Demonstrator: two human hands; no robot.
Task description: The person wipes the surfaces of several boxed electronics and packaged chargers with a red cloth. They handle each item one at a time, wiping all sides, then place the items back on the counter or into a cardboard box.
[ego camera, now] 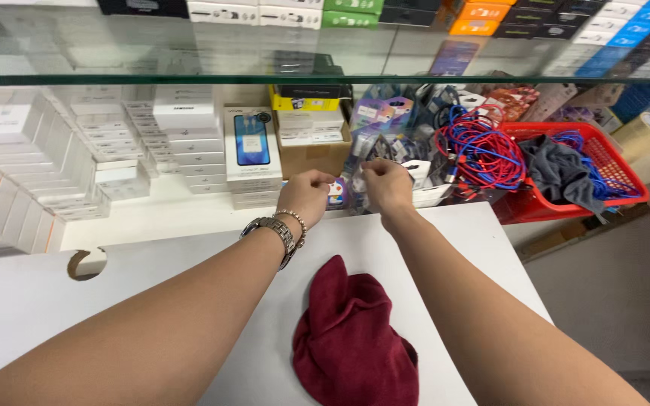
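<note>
Both my arms reach forward over a white counter point(189, 263) toward a shelf under a glass top. My left hand point(307, 194), with a metal watch and a bead bracelet on the wrist, pinches a small colourful packet point(335, 192). My right hand point(387, 185) is closed at the other side of that packet, up against a heap of clear packaged accessories point(385, 120). A dark red cloth point(355, 338) lies crumpled on the counter between my forearms, touched by neither hand.
Stacks of white phone boxes point(114, 143) fill the shelf at left, with a cardboard box point(314, 154) behind my hands. A red basket point(603, 162) at right holds red and blue cables and a grey cloth. The glass top's edge point(189, 79) runs across above.
</note>
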